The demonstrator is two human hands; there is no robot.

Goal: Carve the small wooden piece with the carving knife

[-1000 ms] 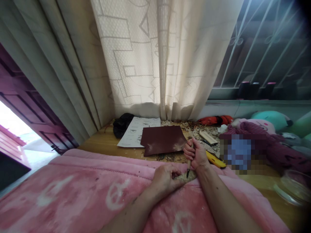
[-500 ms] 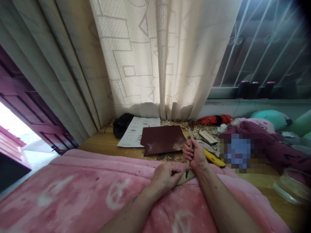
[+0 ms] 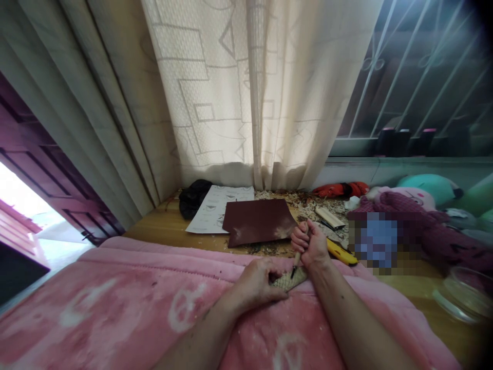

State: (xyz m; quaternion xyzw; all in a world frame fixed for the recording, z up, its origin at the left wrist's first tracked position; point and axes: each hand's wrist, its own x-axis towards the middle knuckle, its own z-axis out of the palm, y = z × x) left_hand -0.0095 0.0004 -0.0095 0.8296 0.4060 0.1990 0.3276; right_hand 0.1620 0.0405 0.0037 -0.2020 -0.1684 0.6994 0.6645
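Note:
My left hand (image 3: 259, 283) grips the left end of a small pale wood carving (image 3: 289, 278) whose surface shows a cross-hatched pattern. The piece lies on the pink blanket (image 3: 154, 303), thumb at its near edge and fingers at its far edge. My right hand (image 3: 311, 245) is wrapped in a fist around the wooden handle of a carving chisel (image 3: 296, 262). The chisel points down, and its dark metal tip is at the top face of the carving. Whether the tip cuts in or only touches I cannot tell.
Beyond the blanket is a wooden table (image 3: 154, 226) strewn with wood shavings (image 3: 304, 208). On it lie a brown sheet (image 3: 260, 221), printed paper (image 3: 210, 210), a pale wood block (image 3: 329, 218) and a yellow tool (image 3: 342, 253). A glass bowl (image 3: 462, 295) stands at right.
My left hand has opened its grip wider around the carving, so more of the hatched surface shows. The chisel tip has shifted slightly left, and my right fist slightly right.

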